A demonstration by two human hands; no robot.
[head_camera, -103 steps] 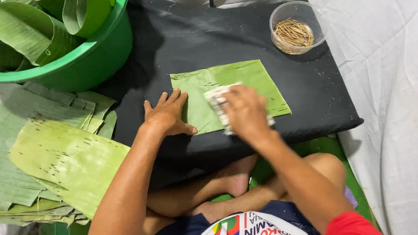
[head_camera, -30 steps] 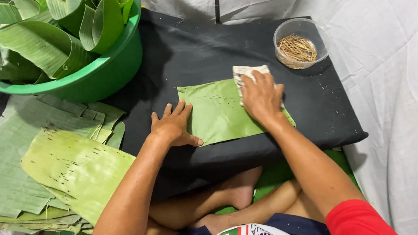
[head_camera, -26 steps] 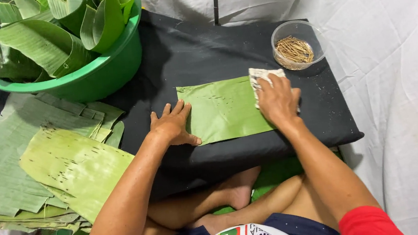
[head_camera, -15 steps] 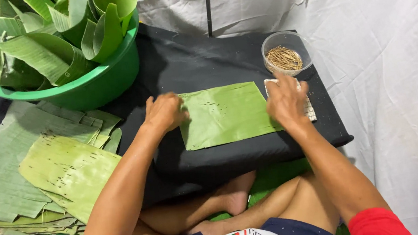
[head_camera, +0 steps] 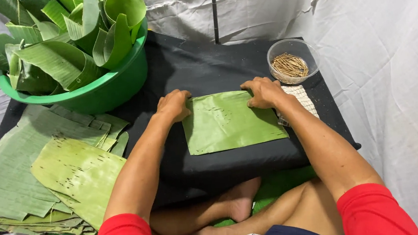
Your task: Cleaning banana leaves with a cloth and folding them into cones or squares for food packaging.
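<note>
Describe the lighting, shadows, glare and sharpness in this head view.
Head view: even, soft light; faint sheen on the banana leaf piece between the left hand and right hand; the black cloth swallows shadow detail; the white backdrop is bright, not blown out; focus sharp throughout, slight wide-angle bend at edges.

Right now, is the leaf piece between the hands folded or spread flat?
Spread flat: the leaf piece lies as one unfolded sheet, all four edges showing.

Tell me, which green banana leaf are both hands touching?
The flat square green banana leaf lying alone on the black cloth, left hand and right hand at its top corners. Others are stacked at the left or curled in the green tub.
</note>
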